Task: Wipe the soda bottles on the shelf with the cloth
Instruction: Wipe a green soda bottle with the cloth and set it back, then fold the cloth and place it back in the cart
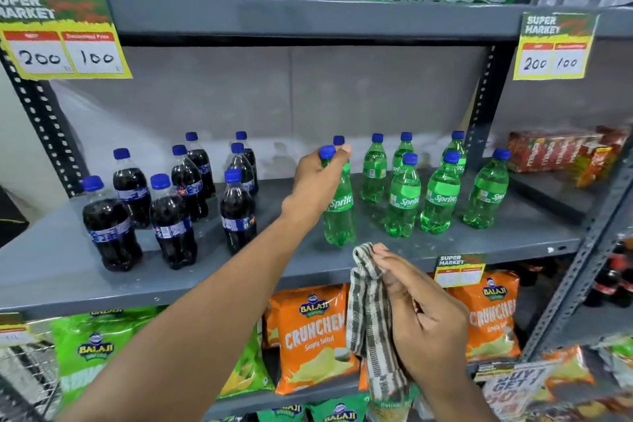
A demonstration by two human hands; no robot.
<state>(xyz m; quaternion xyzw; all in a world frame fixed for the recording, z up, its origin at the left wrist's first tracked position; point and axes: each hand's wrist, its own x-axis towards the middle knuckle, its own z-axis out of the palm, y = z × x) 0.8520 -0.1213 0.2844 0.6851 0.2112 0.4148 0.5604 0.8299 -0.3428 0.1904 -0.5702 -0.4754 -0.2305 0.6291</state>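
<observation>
Two hands were busy: the left hand [317,178] gripped the neck of a green Sprite bottle [339,216] standing on the grey shelf [68,270]; the right hand [424,315] clutched a striped cloth [370,312] just below the shelf edge.

The shelf [411,250] is plain grey steel. The cola bottles [173,222] look near black, with blue labels and blue caps. The Sprite bottles [404,202] are clear bright green, also blue-capped, with white lettering. The cloth [370,315] is cream with dark grey-brown stripes. The price cards [63,37] are yellow and green with red bands. Below, the Balaji crisp bags [313,336] are orange beside lime green.
</observation>
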